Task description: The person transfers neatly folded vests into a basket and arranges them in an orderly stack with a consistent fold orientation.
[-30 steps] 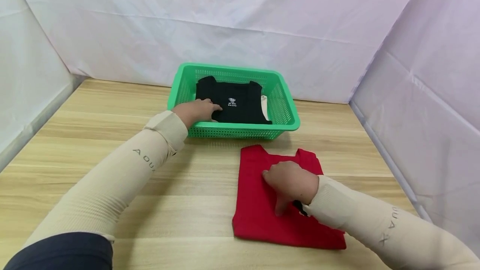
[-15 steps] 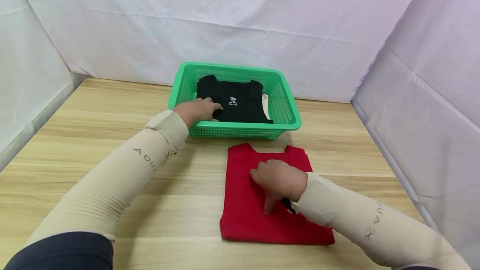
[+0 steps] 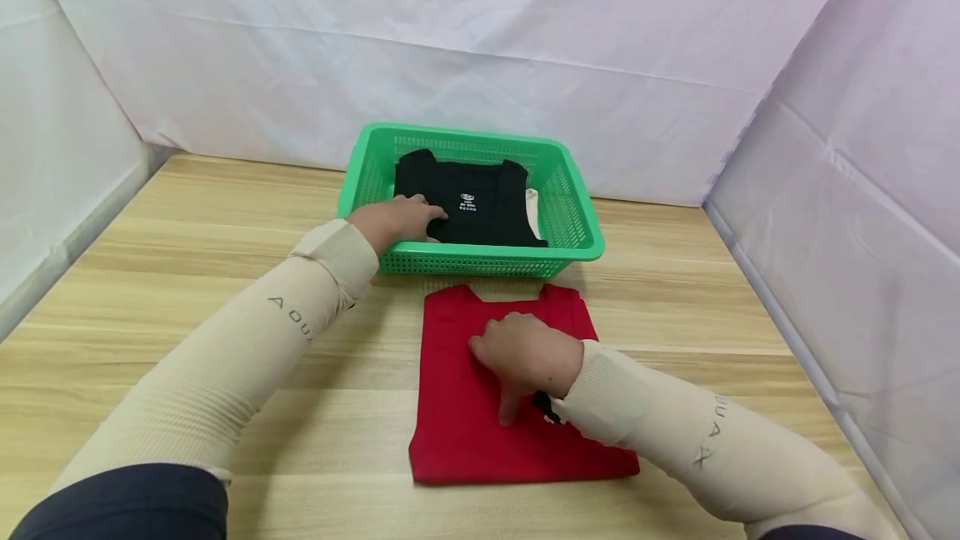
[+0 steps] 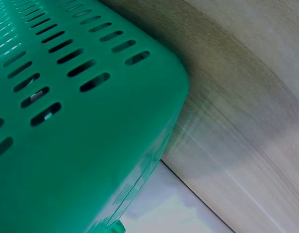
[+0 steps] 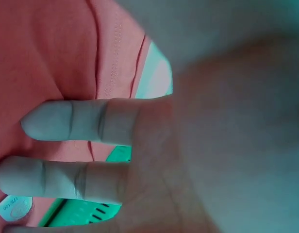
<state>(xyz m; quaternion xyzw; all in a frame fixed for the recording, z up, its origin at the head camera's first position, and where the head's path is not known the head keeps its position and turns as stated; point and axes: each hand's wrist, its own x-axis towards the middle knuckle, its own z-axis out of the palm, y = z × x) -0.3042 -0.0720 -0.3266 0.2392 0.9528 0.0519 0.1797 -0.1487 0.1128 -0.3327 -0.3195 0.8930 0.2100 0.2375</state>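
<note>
A folded red shirt point(image 3: 461, 415) lies on the table in front of the green basket point(image 3: 487, 252), neckline toward the basket. My right hand point(image 3: 528, 357) presses on it with spread fingers; in the right wrist view the fingers point(image 5: 67, 121) are straight against the red cloth, near a white neck label point(image 5: 14, 208). My left hand point(image 3: 393, 222) reaches over the basket's front left corner and rests on a folded black shirt point(image 3: 487, 223) inside. Its thumb is partly hidden by the rim. The left wrist view shows the basket's outer wall point(image 4: 91, 136), not the hand.
A cream cloth point(image 3: 532, 211) shows beside the black shirt in the basket. White fabric walls point(image 3: 480, 32) stand behind and at both sides of the wooden table point(image 3: 337, 423).
My right hand has slid the red shirt leftward across the table, bringing it in front of the basket. My left hand has stayed in place.
</note>
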